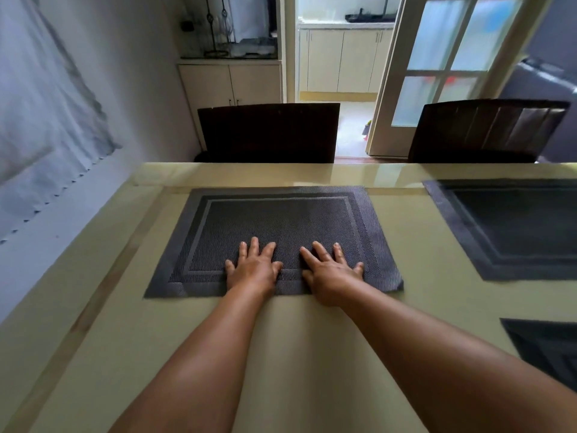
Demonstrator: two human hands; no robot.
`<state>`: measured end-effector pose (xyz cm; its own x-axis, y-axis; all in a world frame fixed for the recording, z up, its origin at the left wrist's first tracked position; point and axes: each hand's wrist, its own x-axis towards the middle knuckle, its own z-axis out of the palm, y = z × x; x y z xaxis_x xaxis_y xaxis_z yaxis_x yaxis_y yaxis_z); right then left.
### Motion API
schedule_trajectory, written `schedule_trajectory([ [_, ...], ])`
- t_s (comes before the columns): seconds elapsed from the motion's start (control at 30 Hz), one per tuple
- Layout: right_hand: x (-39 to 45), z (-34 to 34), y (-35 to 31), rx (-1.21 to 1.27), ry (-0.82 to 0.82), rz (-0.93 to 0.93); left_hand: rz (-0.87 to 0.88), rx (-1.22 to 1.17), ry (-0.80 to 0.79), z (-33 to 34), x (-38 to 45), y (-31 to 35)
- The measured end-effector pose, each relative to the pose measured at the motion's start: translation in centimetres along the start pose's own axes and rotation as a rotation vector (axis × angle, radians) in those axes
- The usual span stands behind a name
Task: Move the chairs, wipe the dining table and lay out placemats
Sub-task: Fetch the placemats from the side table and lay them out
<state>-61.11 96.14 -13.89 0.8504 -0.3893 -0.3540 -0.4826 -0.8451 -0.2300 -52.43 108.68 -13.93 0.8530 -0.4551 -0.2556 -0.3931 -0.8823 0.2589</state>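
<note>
A dark grey woven placemat (274,220) lies flat on the glossy beige dining table (312,354), near its far edge. My left hand (253,270) and my right hand (331,271) both press flat on the mat's near border, fingers spread and straight. A second placemat (515,226) lies to the right, and the corner of a third placemat (546,348) shows at the right edge. Two dark chairs stand tucked at the table's far side: the left chair (268,132) behind the mat under my hands, the right chair (487,131) behind the second mat.
A wall with a pale hanging cloth (46,120) runs along the table's left side. Beyond the chairs are a cream cabinet (231,82), an open doorway to a kitchen and a glass-paned door (446,67).
</note>
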Motion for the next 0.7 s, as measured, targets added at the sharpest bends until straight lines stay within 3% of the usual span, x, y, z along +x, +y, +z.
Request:
schedule_trajectory([
  [0.2, 1.0, -0.5, 0.2, 0.031, -0.016, -0.026, -0.034, 0.037, -0.006, -0.1, 0.2, 0.9],
  [0.3, 0.3, -0.8, 0.5, 0.089, 0.004, -0.042, 0.042, 0.061, 0.033, 0.2, -1.1, 2.5],
  [0.53, -6.5, -0.5, 3.9, 0.138, 0.427, -0.139, 0.15, -0.141, 0.193, 1.8, -7.8, 8.7],
  [0.7, -13.4, -1.7, 9.2, 0.157, 0.446, -0.11, 0.166, -0.271, 0.157, 3.6, -14.2, 15.3],
])
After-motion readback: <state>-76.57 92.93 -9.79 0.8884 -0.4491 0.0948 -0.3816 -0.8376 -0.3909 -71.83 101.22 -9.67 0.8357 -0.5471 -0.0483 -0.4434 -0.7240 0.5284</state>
